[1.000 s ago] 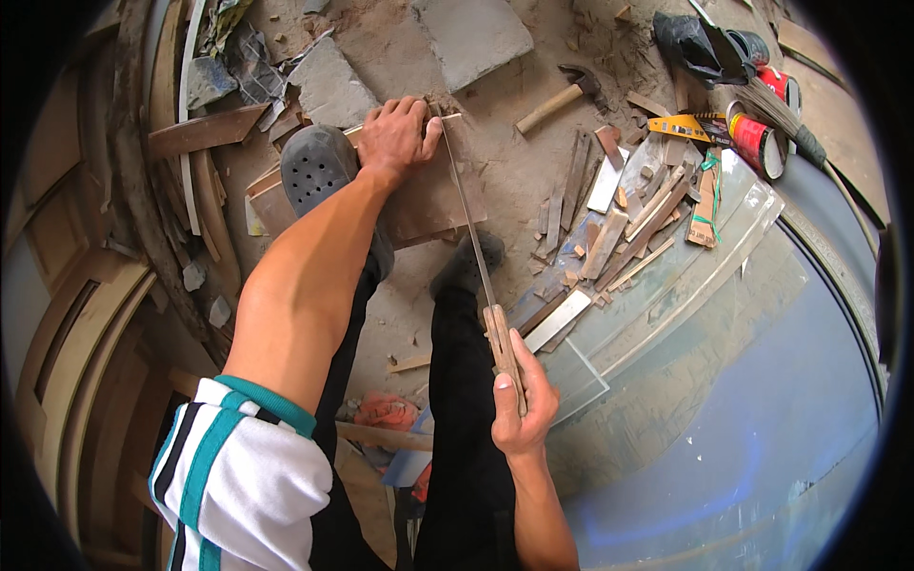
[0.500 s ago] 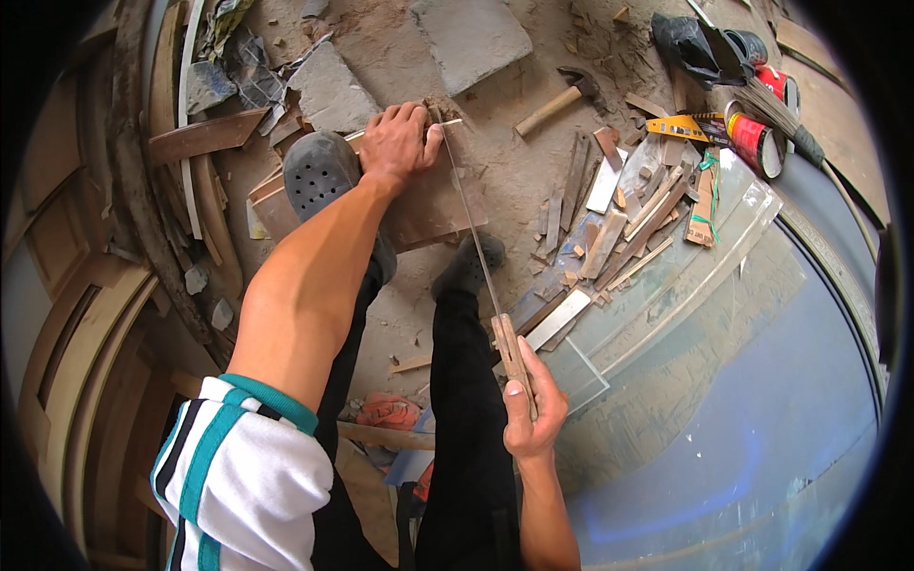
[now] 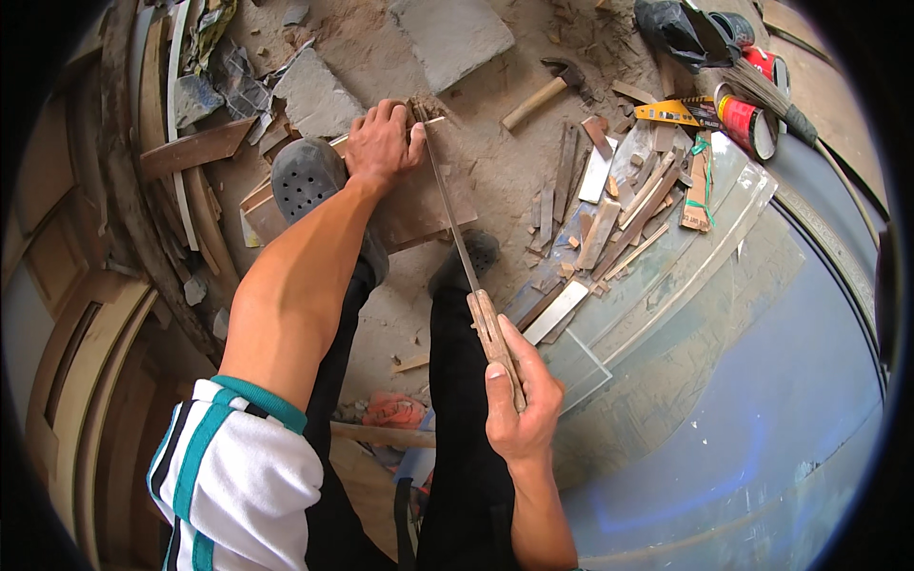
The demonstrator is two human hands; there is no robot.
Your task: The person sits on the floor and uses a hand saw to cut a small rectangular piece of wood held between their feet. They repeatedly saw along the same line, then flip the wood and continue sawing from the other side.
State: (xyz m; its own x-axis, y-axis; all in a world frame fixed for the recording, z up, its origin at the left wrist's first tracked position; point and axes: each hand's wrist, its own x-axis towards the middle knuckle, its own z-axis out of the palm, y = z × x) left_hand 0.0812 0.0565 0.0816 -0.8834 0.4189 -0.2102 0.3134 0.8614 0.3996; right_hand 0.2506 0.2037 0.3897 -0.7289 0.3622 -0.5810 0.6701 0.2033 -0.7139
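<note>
My right hand [image 3: 524, 404] is wrapped round the wooden handle of a handsaw [image 3: 449, 207], low and right of centre. Its long, narrow blade slants up and away, with the far end beside my left thumb. My left hand [image 3: 379, 150] is closed over a thin, light wooden strip [image 3: 435, 121] and presses it down. The strip's right end sticks out past the blade. Beneath them lies a flat brown board [image 3: 436, 211]. My left shoe [image 3: 307, 181], grey with holes, is on the wood beside my left hand. Where blade and strip meet is hard to make out.
A claw hammer [image 3: 535, 102] lies on the dusty ground beyond the board, near stone slabs [image 3: 455, 43]. Wood offcuts [image 3: 600, 233] are heaped on glass sheets [image 3: 685, 352] at the right. Red cans [image 3: 747, 124] and a brush [image 3: 757, 86] are farther right. Wooden frames [image 3: 90, 400] stand left.
My right hand has pushed the handsaw a little forward and left, toward the strip. My left hand keeps its hold on the strip. The whole view has shifted slightly.
</note>
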